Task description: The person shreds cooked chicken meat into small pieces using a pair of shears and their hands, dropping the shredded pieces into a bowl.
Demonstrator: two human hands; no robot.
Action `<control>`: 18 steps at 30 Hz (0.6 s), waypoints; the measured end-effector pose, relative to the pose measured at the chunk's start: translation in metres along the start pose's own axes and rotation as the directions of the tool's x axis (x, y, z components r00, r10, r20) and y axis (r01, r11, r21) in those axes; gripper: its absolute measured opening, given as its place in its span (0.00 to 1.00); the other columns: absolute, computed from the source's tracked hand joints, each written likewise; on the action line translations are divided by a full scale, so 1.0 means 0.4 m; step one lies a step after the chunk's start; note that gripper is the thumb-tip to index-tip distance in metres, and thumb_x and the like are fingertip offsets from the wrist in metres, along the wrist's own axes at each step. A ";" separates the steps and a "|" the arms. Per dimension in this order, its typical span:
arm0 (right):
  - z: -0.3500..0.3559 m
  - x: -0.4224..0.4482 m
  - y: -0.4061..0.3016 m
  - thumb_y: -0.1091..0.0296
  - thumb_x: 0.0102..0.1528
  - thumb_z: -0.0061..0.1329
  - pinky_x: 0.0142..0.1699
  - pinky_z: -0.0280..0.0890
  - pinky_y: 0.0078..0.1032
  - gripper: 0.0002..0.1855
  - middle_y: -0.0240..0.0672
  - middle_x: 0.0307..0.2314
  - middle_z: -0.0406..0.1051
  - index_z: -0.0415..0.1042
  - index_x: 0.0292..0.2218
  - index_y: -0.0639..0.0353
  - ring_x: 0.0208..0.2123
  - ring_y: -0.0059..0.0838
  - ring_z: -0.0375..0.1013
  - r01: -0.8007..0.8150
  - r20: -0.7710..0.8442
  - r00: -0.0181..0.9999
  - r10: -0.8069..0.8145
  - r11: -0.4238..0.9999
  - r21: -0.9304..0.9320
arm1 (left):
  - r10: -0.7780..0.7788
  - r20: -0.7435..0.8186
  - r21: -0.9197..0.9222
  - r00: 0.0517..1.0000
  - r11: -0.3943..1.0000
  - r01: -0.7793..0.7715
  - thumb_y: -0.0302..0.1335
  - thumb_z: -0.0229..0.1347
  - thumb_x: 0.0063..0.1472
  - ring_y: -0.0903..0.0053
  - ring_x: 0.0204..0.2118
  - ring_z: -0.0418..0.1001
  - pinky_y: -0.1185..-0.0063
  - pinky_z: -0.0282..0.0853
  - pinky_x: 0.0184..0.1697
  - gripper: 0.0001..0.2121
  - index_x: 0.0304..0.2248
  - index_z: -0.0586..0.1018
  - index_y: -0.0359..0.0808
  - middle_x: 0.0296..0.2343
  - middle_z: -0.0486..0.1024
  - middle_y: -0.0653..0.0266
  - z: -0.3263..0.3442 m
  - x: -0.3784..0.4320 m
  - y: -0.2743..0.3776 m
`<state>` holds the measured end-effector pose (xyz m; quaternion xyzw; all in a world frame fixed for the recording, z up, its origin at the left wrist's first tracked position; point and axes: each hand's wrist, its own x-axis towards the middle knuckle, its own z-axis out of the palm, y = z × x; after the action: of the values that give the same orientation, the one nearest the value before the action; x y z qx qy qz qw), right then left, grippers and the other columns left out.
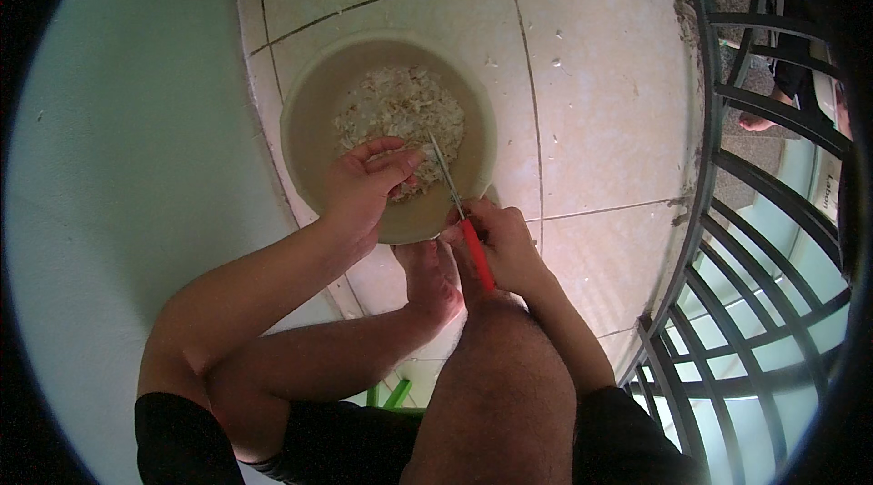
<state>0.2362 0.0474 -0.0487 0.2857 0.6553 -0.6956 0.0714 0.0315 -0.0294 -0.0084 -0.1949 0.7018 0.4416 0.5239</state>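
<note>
A pale round plastic basin (310, 164) stands on the tiled floor in front of my feet. Inside it lies a heap of small whitish scraps (402, 103), with some brown bits among them. Over the basin's near part, my left hand (378, 175) pinches a small whitish piece (428, 151) between thumb and fingers. My right hand (501, 239) is at the basin's near right rim, closed around the red handle of scissors (477, 256). The metal blades point up and left over the basin, their tips beside the pinched piece. Part of the handle is hidden by my fingers.
A pale green wall (136, 144) rises at the left. Dark metal railing (713, 103) curves along the right, with another person's foot (757, 121) beyond it. Small white scraps dot the floor tiles (607, 110). Green plastic legs (399, 393) show below and behind my legs.
</note>
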 end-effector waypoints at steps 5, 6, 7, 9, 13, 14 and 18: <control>-0.002 -0.009 -0.015 0.62 0.57 0.56 0.37 0.72 0.29 0.18 0.45 0.26 0.75 0.73 0.42 0.67 0.29 0.31 0.79 -0.045 -0.022 0.999 0.047 0.996 0.072 | 0.018 -0.015 -0.004 1.000 1.000 -0.019 0.23 0.66 0.57 0.82 0.30 0.74 0.84 0.67 0.35 0.19 0.45 0.73 0.32 0.30 0.80 0.64 -0.016 0.010 -0.004; -0.003 -0.012 -0.017 0.62 0.57 0.56 0.37 0.72 0.29 0.18 0.45 0.26 0.75 0.73 0.42 0.67 0.29 0.31 0.79 -0.043 -0.029 0.999 0.046 0.996 0.084 | 0.035 -0.018 -0.015 0.999 0.999 -0.035 0.23 0.66 0.57 0.82 0.30 0.74 0.84 0.67 0.35 0.19 0.45 0.73 0.32 0.30 0.80 0.64 -0.015 0.010 -0.003; -0.005 -0.014 -0.015 0.62 0.57 0.56 0.37 0.71 0.29 0.17 0.45 0.26 0.75 0.73 0.42 0.67 0.29 0.32 0.78 -0.013 -0.011 1.000 0.014 0.996 0.085 | 0.035 -0.016 -0.015 0.999 0.999 -0.035 0.23 0.66 0.57 0.82 0.30 0.74 0.84 0.67 0.35 0.19 0.45 0.73 0.32 0.30 0.80 0.64 -0.015 0.010 -0.004; -0.004 -0.012 -0.012 0.62 0.57 0.56 0.37 0.71 0.29 0.17 0.45 0.26 0.75 0.73 0.42 0.67 0.29 0.32 0.78 0.019 0.005 1.000 -0.019 0.996 0.087 | 0.027 -0.001 -0.016 1.000 1.000 -0.027 0.23 0.66 0.57 0.81 0.30 0.75 0.83 0.68 0.35 0.19 0.46 0.72 0.32 0.31 0.80 0.63 -0.015 0.009 -0.006; -0.001 0.001 -0.002 0.62 0.57 0.56 0.36 0.71 0.29 0.18 0.47 0.27 0.75 0.72 0.43 0.67 0.29 0.33 0.78 0.074 -0.020 0.997 -0.074 0.997 -0.008 | 0.009 0.021 -0.025 1.000 1.000 -0.009 0.23 0.66 0.57 0.81 0.30 0.75 0.82 0.68 0.34 0.19 0.45 0.72 0.32 0.32 0.81 0.62 0.003 -0.003 -0.004; -0.004 0.000 -0.003 0.62 0.57 0.56 0.36 0.71 0.29 0.18 0.47 0.27 0.75 0.72 0.43 0.67 0.29 0.33 0.78 0.042 -0.013 0.999 -0.042 0.999 -0.034 | 0.001 0.024 -0.006 1.000 1.000 -0.001 0.23 0.66 0.57 0.81 0.30 0.75 0.82 0.68 0.34 0.19 0.46 0.72 0.32 0.32 0.81 0.62 0.005 -0.003 -0.002; -0.005 -0.003 -0.016 0.61 0.57 0.57 0.35 0.71 0.29 0.19 0.49 0.27 0.75 0.72 0.43 0.66 0.29 0.32 0.78 -0.065 0.000 0.998 0.065 0.998 0.026 | 0.034 0.022 0.002 0.999 0.999 -0.034 0.23 0.66 0.57 0.82 0.30 0.75 0.83 0.68 0.34 0.19 0.46 0.72 0.32 0.32 0.81 0.62 -0.015 0.011 -0.009</control>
<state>0.2349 0.0499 -0.0425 0.3079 0.6365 -0.7014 0.0900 0.0292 -0.0354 -0.0133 -0.1774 0.6999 0.4517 0.5241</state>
